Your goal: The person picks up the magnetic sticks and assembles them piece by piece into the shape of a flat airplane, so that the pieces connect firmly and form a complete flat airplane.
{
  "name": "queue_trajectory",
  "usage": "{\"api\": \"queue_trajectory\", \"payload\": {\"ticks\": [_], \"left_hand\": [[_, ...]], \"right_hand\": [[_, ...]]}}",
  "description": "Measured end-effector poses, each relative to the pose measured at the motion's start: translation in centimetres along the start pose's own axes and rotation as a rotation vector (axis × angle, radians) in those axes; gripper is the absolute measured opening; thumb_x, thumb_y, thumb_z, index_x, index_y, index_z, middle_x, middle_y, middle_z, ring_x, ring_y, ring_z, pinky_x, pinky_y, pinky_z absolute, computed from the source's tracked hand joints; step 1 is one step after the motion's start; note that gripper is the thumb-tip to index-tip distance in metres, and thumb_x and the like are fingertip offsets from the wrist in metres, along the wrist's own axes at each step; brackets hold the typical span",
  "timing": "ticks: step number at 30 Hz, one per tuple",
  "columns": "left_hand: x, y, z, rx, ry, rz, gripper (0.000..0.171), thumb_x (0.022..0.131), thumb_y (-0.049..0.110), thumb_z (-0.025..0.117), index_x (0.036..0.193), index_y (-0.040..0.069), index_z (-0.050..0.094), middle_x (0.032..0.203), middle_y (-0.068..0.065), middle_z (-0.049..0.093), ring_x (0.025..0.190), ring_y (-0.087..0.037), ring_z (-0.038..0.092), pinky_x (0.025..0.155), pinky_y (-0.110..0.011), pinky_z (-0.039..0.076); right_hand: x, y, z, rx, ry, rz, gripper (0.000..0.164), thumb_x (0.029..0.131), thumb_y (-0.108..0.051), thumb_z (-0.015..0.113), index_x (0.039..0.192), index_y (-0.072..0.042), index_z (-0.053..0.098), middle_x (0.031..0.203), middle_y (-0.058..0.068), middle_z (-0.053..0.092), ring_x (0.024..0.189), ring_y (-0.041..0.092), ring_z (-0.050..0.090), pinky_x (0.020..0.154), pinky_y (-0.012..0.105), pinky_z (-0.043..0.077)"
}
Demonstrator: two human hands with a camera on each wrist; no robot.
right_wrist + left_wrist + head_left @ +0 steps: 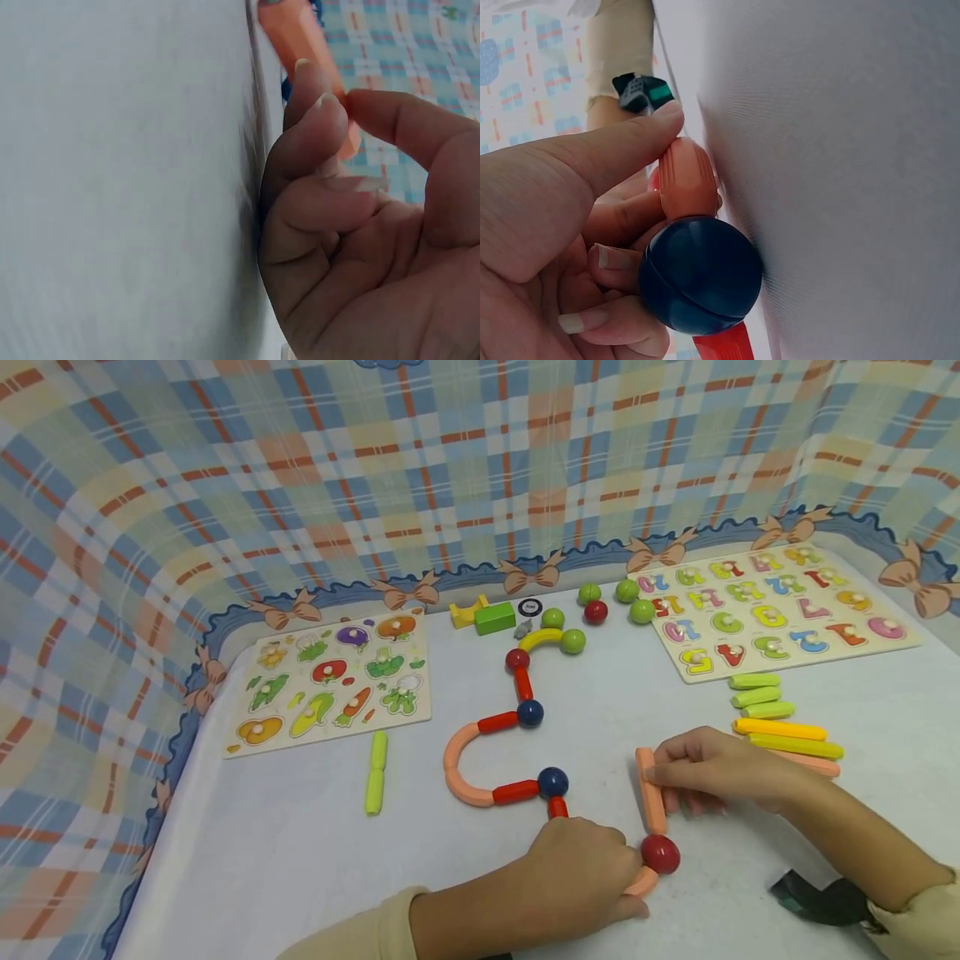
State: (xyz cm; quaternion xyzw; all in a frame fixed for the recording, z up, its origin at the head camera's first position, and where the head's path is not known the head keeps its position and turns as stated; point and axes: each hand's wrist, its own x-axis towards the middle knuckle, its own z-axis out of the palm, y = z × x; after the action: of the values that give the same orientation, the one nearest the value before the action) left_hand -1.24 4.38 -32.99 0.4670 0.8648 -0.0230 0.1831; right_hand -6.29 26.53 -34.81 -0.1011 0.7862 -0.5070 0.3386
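A chain of magnetic-looking rods and balls winds down the table, with a dark blue ball (552,782) and red rods (516,792) near its lower part. My left hand (577,877) pinches a curved peach rod (688,178), thumb on its side, next to another blue ball (701,275). The hand hides much of this stretch in the head view. My right hand (712,772) pinches a straight peach rod (650,790) between thumb and fingers. The lower end of that rod meets a red ball (660,854), which also adjoins the curved rod.
Loose green, yellow and peach rods (797,745) lie right of my right hand. A number puzzle board (678,670) is at the back right, a vegetable board (427,693) at the left. Green balls (642,611) and blocks (495,618) sit behind. Two light green rods (376,772) lie left.
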Motion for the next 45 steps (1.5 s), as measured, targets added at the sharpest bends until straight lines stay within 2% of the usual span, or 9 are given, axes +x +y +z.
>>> {"api": "queue_trajectory", "payload": {"ticks": [11,17,21,26,33,37,40,43,45], "left_hand": [[-0.1,0.1,-0.1,0.015,0.016,0.014,0.023,0.079,0.051,0.06,0.077,0.029,0.065,0.057,0.011,0.043,0.047,-0.004,0.041,0.04,-0.02,0.033],[-0.2,0.2,-0.2,0.003,-0.006,0.026,0.024,0.078,0.052,0.061,0.083,0.029,0.065,0.059,0.013,0.044,0.049,-0.003,0.042,0.041,-0.02,0.033],[-0.1,0.2,-0.1,-0.001,-0.015,0.021,0.025,0.077,0.053,0.061,0.086,0.029,0.066,0.058,0.013,0.044,0.049,-0.003,0.042,0.04,-0.02,0.033],[-0.1,0.3,-0.2,0.011,-0.016,0.019,0.025,0.078,0.052,0.061,0.087,0.03,0.067,0.058,0.013,0.045,0.049,-0.003,0.042,0.041,-0.019,0.033],[-0.2,0.2,-0.1,0.029,-0.004,0.019,0.026,0.079,0.053,0.06,0.087,0.029,0.065,0.059,0.012,0.044,0.049,-0.004,0.041,0.041,-0.02,0.033],[-0.2,0.2,0.0,0.015,0.007,0.011,0.027,0.079,0.054,0.059,0.087,0.029,0.066,0.056,0.012,0.043,0.048,-0.004,0.041,0.04,-0.019,0.032],[-0.4,0.2,0.1,0.01,0.059,0.009,0.032,0.081,0.056,0.054,0.076,0.027,0.063,0.053,0.011,0.042,0.046,-0.005,0.04,0.039,-0.02,0.031],[-0.7,0.2,0.4,0.015,0.127,0.014,0.039,0.084,0.058,0.047,0.067,0.024,0.058,0.052,0.01,0.04,0.046,-0.006,0.038,0.038,-0.021,0.03],[-0.7,0.2,0.4,0.018,0.148,0.018,0.041,0.086,0.057,0.045,0.066,0.024,0.057,0.053,0.01,0.04,0.046,-0.006,0.038,0.038,-0.021,0.03]], "right_hand": [[0.2,0.5,0.3,0.095,-0.057,0.003,0.031,0.092,-0.026,0.051,0.083,0.002,0.058,0.067,0.023,0.059,0.041,0.028,0.047,0.035,0.018,0.033],[0.2,0.2,0.8,0.068,-0.116,0.018,0.033,0.092,-0.028,0.051,0.079,0.002,0.06,0.063,0.023,0.058,0.041,0.029,0.048,0.034,0.018,0.031],[0.2,0.0,1.3,0.015,-0.122,0.033,0.033,0.09,-0.029,0.054,0.077,0.0,0.062,0.061,0.02,0.058,0.04,0.028,0.05,0.033,0.017,0.029],[0.3,-0.3,2.0,-0.075,-0.055,0.063,0.036,0.089,-0.037,0.055,0.075,-0.005,0.062,0.057,0.015,0.057,0.039,0.03,0.05,0.033,0.018,0.029],[0.2,-1.4,3.7,-0.35,0.149,0.095,0.036,0.08,-0.048,0.061,0.072,-0.014,0.056,0.05,0.003,0.052,0.04,0.02,0.05,0.039,0.023,0.034],[0.3,-1.7,4.2,-0.435,0.224,0.109,0.034,0.079,-0.047,0.063,0.072,-0.015,0.054,0.05,0.0,0.048,0.046,0.016,0.048,0.041,0.022,0.032],[0.2,-1.5,4.0,-0.405,0.193,0.111,0.033,0.08,-0.044,0.064,0.07,-0.014,0.055,0.051,0.001,0.049,0.046,0.017,0.049,0.041,0.022,0.034],[0.0,-1.2,3.6,-0.313,0.11,0.105,0.033,0.082,-0.041,0.062,0.072,-0.011,0.056,0.051,0.005,0.052,0.041,0.02,0.051,0.039,0.023,0.036],[-0.1,-1.0,3.2,-0.234,0.044,0.097,0.033,0.083,-0.039,0.061,0.074,-0.008,0.056,0.051,0.008,0.054,0.039,0.023,0.051,0.037,0.022,0.036]]}}
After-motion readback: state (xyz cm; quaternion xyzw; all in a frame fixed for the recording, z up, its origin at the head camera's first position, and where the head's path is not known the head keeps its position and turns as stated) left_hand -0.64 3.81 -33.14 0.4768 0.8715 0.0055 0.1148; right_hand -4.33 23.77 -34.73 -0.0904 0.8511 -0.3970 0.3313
